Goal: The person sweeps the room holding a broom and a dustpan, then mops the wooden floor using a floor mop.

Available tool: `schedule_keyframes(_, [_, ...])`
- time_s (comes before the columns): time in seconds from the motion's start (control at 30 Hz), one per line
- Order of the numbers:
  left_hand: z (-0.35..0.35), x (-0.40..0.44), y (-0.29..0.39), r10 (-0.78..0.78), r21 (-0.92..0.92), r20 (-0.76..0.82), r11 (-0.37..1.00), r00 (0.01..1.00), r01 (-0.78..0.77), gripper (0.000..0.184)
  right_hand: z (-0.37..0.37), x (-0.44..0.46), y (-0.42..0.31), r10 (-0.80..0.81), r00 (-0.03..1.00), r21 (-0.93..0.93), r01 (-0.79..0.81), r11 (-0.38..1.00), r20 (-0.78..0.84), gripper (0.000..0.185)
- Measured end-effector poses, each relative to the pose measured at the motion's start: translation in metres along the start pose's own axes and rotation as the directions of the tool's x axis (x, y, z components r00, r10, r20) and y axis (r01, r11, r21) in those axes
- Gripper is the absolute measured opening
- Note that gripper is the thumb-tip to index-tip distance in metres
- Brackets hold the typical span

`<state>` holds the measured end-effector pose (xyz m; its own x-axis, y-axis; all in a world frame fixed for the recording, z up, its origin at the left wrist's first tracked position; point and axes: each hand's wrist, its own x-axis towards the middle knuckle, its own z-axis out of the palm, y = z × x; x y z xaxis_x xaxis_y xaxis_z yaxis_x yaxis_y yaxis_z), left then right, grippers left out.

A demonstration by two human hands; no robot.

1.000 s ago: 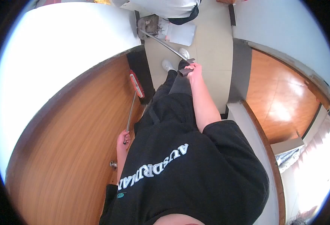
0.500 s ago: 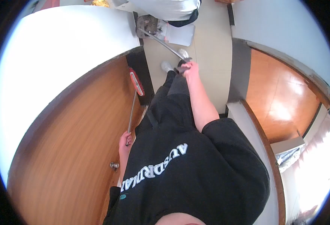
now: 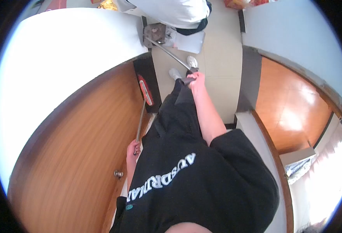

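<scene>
My left hand [image 3: 133,148] is closed around the metal pole of a broom [image 3: 146,93], whose red-fringed head with a white middle is raised beside the door. Farther in, my right hand [image 3: 196,80] grips the dark handle end of a long-handled dustpan [image 3: 149,30]. Its metal pole slants away to the grey pan, which lies by the wall corner with dark dirt showing in it. Next to the pan lies a pale flat panel [image 3: 194,42], partly hidden by another person.
A person in a white top [image 3: 175,13] is bent close by the pan. A wooden door [image 3: 70,155] with a round knob [image 3: 118,173] stands at my left. On the right are a low wall [image 3: 264,155] and a doorway onto an orange-brown floor [image 3: 287,101]. My shoes [image 3: 192,61] are on beige tiles.
The whole view has shifted slightly, so the pan, pole and broom head sit a little lower. Both hands keep their holds. The person in white shows a little more.
</scene>
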<state>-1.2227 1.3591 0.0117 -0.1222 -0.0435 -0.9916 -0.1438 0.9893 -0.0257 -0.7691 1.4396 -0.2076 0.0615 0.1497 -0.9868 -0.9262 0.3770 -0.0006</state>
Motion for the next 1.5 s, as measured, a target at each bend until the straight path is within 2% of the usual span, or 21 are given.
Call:
schedule_keyframes(0.1, [-0.007,-0.002,-0.007,0.009,0.059,-0.027,0.998,1.000,-0.007,0.007,-0.003,0.005,0.004,-0.047,0.998,-0.078,0.044,0.996,-0.042,0.013])
schedule_keyframes(0.17, [-0.002,-0.001,-0.005,0.007,0.076,-0.018,0.997,1.000,-0.005,0.007,0.011,-0.002,0.002,0.050,0.999,-0.014,-0.049,0.999,0.010,0.011])
schedule_keyframes(0.23, [0.007,-0.001,0.000,-0.009,0.072,-0.009,0.997,1.000,0.010,0.007,0.001,-0.008,0.003,-0.094,0.983,-0.231,0.056,0.971,-0.160,0.022])
schedule_keyframes(0.27, [0.008,0.001,0.002,-0.013,0.021,0.005,1.000,1.000,0.012,0.006,0.003,-0.002,0.002,-0.067,0.994,-0.172,0.051,0.984,-0.085,0.019])
schedule_keyframes(0.3, [0.009,0.004,0.004,0.005,-0.009,0.021,1.000,1.000,-0.004,0.006,0.006,-0.001,-0.004,0.168,0.986,0.053,-0.168,0.984,0.006,0.016])
schedule_keyframes(0.37, [0.018,0.000,0.009,0.047,0.012,0.021,0.999,0.999,-0.047,0.008,0.009,-0.006,-0.001,0.112,0.989,0.063,-0.106,0.992,-0.098,0.015])
schedule_keyframes(0.43, [-0.014,-0.001,-0.013,0.040,0.069,0.009,0.997,0.999,-0.040,0.010,0.000,-0.014,0.013,-0.056,0.993,-0.098,0.046,0.994,-0.105,0.016])
schedule_keyframes(0.5, [-0.016,0.007,-0.012,0.038,0.067,-0.003,0.997,0.999,-0.037,0.012,0.014,-0.013,0.006,0.021,1.000,-0.048,-0.022,0.999,-0.015,0.016])
schedule_keyframes(0.6, [-0.006,0.009,0.001,0.028,0.089,-0.005,0.996,1.000,-0.028,0.014,-0.030,0.010,-0.007,0.094,0.995,-0.088,-0.097,0.991,-0.033,0.014])
schedule_keyframes(0.63, [-0.002,0.007,0.002,0.045,0.113,-0.004,0.993,0.999,-0.044,0.013,-0.023,0.003,-0.005,0.078,0.989,-0.066,-0.087,0.994,-0.122,0.013])
schedule_keyframes(0.77, [-0.014,0.005,-0.005,0.076,0.173,0.004,0.982,0.997,-0.076,0.014,-0.016,-0.014,0.008,0.028,0.995,-0.072,-0.035,0.997,-0.095,0.015])
schedule_keyframes(0.8, [-0.012,0.003,-0.006,0.095,0.068,0.013,0.993,0.995,-0.096,0.015,-0.025,-0.016,0.009,-0.013,0.998,-0.122,0.006,0.992,-0.054,0.015])
schedule_keyframes(0.83, [-0.014,-0.004,-0.005,0.092,0.075,0.015,0.993,0.996,-0.093,0.015,-0.026,-0.016,0.003,0.084,0.996,-0.057,-0.086,0.995,-0.037,0.016])
schedule_keyframes(0.93, [-0.003,-0.002,0.003,0.060,0.196,-0.091,0.980,0.994,-0.041,0.019,-0.036,-0.011,0.003,0.082,0.994,-0.041,-0.085,0.996,-0.066,0.017])
schedule_keyframes(1.0, [-0.007,-0.006,-0.001,0.042,0.187,-0.047,0.982,0.998,-0.033,0.022,-0.038,-0.021,0.000,0.140,0.985,0.083,-0.132,0.988,-0.097,0.017])
schedule_keyframes(1.13, [-0.012,-0.001,0.001,0.066,0.197,-0.010,0.978,0.998,-0.063,0.019,-0.046,-0.029,0.011,0.071,0.997,-0.058,-0.072,0.996,-0.019,0.021])
schedule_keyframes(1.23, [-0.015,0.005,0.005,0.076,0.211,0.013,0.974,0.997,-0.077,0.012,-0.060,-0.014,0.024,0.078,0.987,-0.033,-0.083,0.996,-0.139,0.023])
schedule_keyframes(1.27, [-0.018,0.006,0.003,0.058,0.234,0.002,0.971,0.998,-0.057,0.009,-0.074,0.010,0.027,0.140,0.989,-0.023,-0.141,0.990,-0.051,0.023])
schedule_keyframes(1.3, [-0.020,0.002,0.000,0.050,0.233,-0.004,0.971,0.999,-0.048,0.009,-0.052,-0.018,0.038,0.013,0.997,-0.115,-0.022,0.993,-0.081,0.015])
schedule_keyframes(1.37, [-0.009,-0.003,0.009,0.072,0.198,0.015,0.977,0.997,-0.074,0.009,-0.033,-0.029,0.038,0.105,0.993,0.004,-0.105,0.994,-0.055,0.017])
schedule_keyframes(1.5, [-0.016,-0.005,0.010,0.051,0.232,-0.001,0.971,0.999,-0.050,0.009,-0.041,-0.047,0.029,0.119,0.992,-0.040,-0.120,0.992,-0.042,0.019])
